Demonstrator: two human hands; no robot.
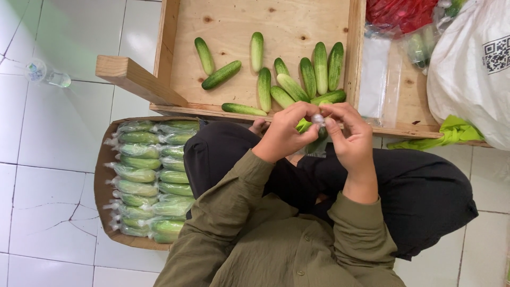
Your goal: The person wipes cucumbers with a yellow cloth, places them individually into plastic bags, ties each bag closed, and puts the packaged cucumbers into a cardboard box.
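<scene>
My left hand (287,130) and my right hand (348,135) meet in front of me, above my crossed legs in dark trousers. Both grip the twisted neck of a clear plastic bag of cucumbers (313,134), which hangs between them and is mostly hidden by my fingers. Just beyond my hands stands a shallow wooden tray (234,37) holding several loose green cucumbers (289,85).
A cardboard box (101,175) on my left holds several bagged cucumbers (149,175) in rows. A wooden beam (135,79) juts from the tray's left corner. Clear bags (380,79), a white sack (470,69), a red bag (398,13) and a green cloth (451,133) sit at right. A plastic bottle (45,74) lies on the white tiles.
</scene>
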